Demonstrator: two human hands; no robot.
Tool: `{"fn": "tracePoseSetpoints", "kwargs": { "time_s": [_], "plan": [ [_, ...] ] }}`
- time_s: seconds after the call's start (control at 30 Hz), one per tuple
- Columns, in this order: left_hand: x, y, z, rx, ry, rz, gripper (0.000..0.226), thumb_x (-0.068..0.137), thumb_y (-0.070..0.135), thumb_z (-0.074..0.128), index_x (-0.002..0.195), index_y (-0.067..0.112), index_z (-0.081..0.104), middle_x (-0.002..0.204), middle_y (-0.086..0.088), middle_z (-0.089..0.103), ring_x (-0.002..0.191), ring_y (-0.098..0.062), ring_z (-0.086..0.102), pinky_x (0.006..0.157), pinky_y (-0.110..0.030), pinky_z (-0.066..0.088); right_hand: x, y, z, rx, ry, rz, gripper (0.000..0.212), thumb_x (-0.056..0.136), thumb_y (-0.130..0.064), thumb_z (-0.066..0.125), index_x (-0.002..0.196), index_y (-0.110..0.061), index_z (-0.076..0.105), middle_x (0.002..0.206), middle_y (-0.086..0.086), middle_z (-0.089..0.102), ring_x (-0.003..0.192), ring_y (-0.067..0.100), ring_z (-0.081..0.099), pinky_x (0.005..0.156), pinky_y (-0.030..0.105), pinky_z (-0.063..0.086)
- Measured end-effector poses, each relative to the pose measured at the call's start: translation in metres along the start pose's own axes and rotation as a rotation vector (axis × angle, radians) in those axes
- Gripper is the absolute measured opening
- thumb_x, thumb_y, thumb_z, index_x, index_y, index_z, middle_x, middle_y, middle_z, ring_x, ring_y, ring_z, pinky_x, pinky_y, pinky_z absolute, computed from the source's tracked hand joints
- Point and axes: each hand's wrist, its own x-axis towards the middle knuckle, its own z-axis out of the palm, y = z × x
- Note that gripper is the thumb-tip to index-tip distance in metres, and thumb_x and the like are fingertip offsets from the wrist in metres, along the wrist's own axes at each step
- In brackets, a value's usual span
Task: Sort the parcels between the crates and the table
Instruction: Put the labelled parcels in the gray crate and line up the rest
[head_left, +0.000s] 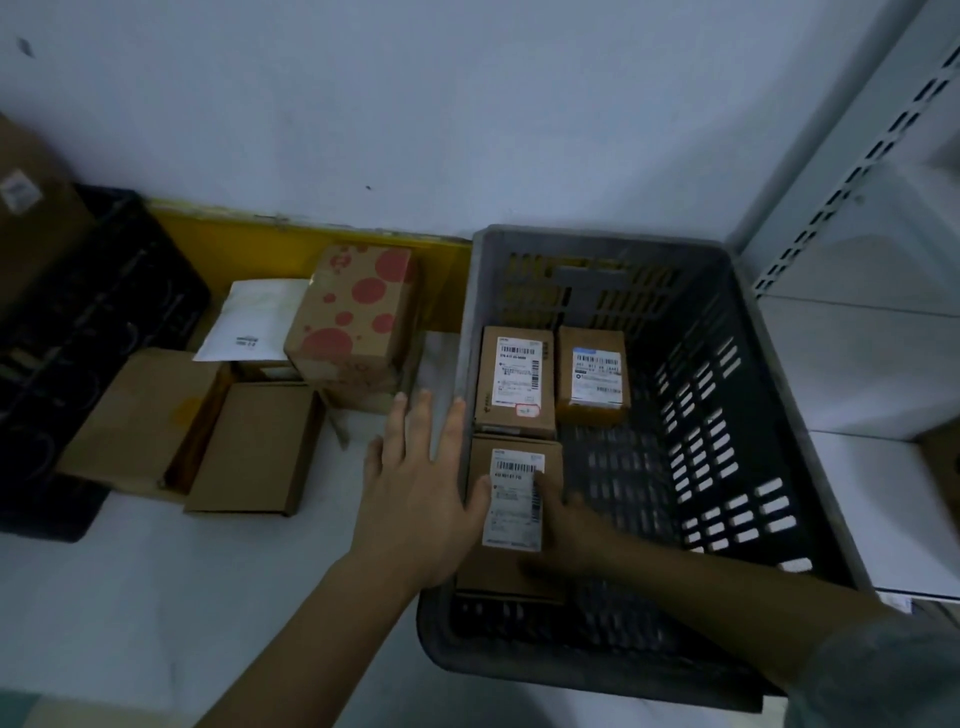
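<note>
Step in hand: I'm working the near parcel (511, 519) inside the grey crate (727, 415), either seating it or about to lift it; can't tell which from this view. It lies flat on the crate floor against the left wall, label up, just in front of two more labelled parcels: back-left box (514, 382) and back-right box (592, 374).

My right hand (566, 525) is down in the crate, resting on the right side of the near parcel, with one fingertip on its white label. Its fingers look loosely curved over the box edge; too dark to say whether they actually pinch it. Forearm comes in low from the lower right, over the crate's near rim.

My left hand (415, 478) is flat and spread, fingers straight and apart, palm down, hovering over or against the crate's left rim; thumb touches the near parcel's left edge. Holds nothing.

On the tabletop (156, 597) left of the crate: red-spotted box (358, 317), white mailer (254, 322), two plain brown flat boxes (208, 441). Black crate (78, 338) at far left.

Next move, my guess: get a firm two-sided grip on the near parcel, thumb left, fingers right, before lifting it clear of the wall. If placing, just release and reach for the tabletop pile.
</note>
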Motion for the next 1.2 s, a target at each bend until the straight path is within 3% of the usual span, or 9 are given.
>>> {"fn": "tracePoseSetpoints", "kwargs": {
  "time_s": [0.2, 0.33, 0.47, 0.63, 0.7, 0.87, 1.03, 1.2],
  "plan": [
    [0.000, 0.000, 0.000, 0.008, 0.008, 0.008, 0.089, 0.097, 0.068, 0.024, 0.171, 0.031, -0.009, 0.181, -0.007, -0.006, 0.165, -0.028, -0.018, 0.132, -0.057, 0.013, 0.004, -0.004, 0.000, -0.148, -0.027, 0.031, 0.142, 0.083, -0.073, 0.078, 0.166, -0.032, -0.029, 0.173, 0.019, 0.019, 0.148, 0.037, 0.045, 0.120, 0.047, 0.044],
    [0.002, 0.000, -0.003, 0.001, -0.001, -0.001, 0.090, 0.096, 0.070, 0.024, 0.171, 0.033, -0.008, 0.181, -0.006, -0.007, 0.165, -0.028, -0.019, 0.132, -0.058, 0.010, 0.002, -0.012, -0.011, -0.416, -0.001, 0.052, 0.132, 0.086, -0.085, 0.063, 0.169, -0.028, -0.024, 0.168, 0.021, 0.031, 0.142, 0.040, 0.049, 0.113, 0.052, 0.049],
    [0.005, -0.005, -0.011, -0.044, -0.035, 0.002, 0.090, 0.099, 0.080, 0.029, 0.171, 0.036, -0.004, 0.180, -0.003, -0.013, 0.165, -0.027, -0.019, 0.133, -0.059, 0.007, -0.010, -0.031, -0.033, -0.516, 0.228, 0.065, 0.120, 0.088, -0.085, 0.059, 0.171, -0.028, -0.005, 0.170, 0.019, 0.026, 0.151, 0.041, 0.036, 0.115, 0.058, 0.042],
    [0.016, -0.016, -0.034, -0.075, 0.127, -0.013, 0.093, 0.095, 0.085, 0.017, 0.171, 0.033, 0.011, 0.181, -0.003, -0.003, 0.166, -0.026, -0.011, 0.132, -0.058, 0.006, -0.041, -0.044, -0.075, -0.557, 0.586, 0.015, 0.099, 0.100, -0.085, 0.017, 0.173, -0.022, -0.003, 0.180, 0.017, 0.005, 0.166, 0.041, 0.001, 0.130, 0.064, 0.012],
    [0.017, -0.033, -0.040, -0.042, 0.172, -0.043, 0.087, 0.098, 0.080, 0.023, 0.170, 0.031, 0.018, 0.180, -0.006, 0.006, 0.166, -0.028, -0.005, 0.133, -0.059, 0.008, -0.057, -0.055, -0.090, -0.530, 0.679, -0.011, 0.095, 0.101, -0.082, 0.011, 0.174, -0.021, 0.002, 0.181, 0.017, 0.003, 0.167, 0.040, -0.003, 0.131, 0.065, 0.009],
    [0.018, -0.092, -0.041, 0.014, 0.193, -0.135, 0.078, 0.103, 0.070, 0.040, 0.167, 0.027, 0.027, 0.177, -0.011, 0.020, 0.164, -0.034, 0.011, 0.131, -0.062, 0.016, -0.102, -0.091, -0.109, -0.448, 0.851, -0.031, 0.088, 0.104, -0.075, 0.009, 0.173, -0.020, 0.018, 0.180, 0.016, 0.011, 0.167, 0.038, 0.003, 0.130, 0.063, 0.017],
    [0.012, -0.146, -0.042, 0.008, 0.199, -0.136, 0.072, 0.104, 0.060, 0.049, 0.165, 0.025, 0.035, 0.174, -0.013, 0.027, 0.162, -0.037, 0.020, 0.128, -0.064, 0.021, -0.124, -0.154, -0.102, -0.423, 0.882, -0.064, 0.090, 0.103, -0.078, 0.010, 0.174, -0.022, 0.015, 0.181, 0.014, 0.008, 0.168, 0.035, -0.004, 0.134, 0.058, 0.010],
    [-0.006, -0.224, -0.050, 0.024, 0.135, -0.165, 0.073, 0.105, 0.059, 0.046, 0.167, 0.025, 0.030, 0.175, -0.012, 0.025, 0.161, -0.035, 0.022, 0.128, -0.059, 0.021, -0.108, -0.239, -0.054, -0.397, 0.862, -0.151, 0.089, 0.105, -0.078, 0.027, 0.172, -0.020, 0.026, 0.180, 0.014, 0.018, 0.168, 0.036, 0.006, 0.134, 0.056, 0.012]
  ]
}}
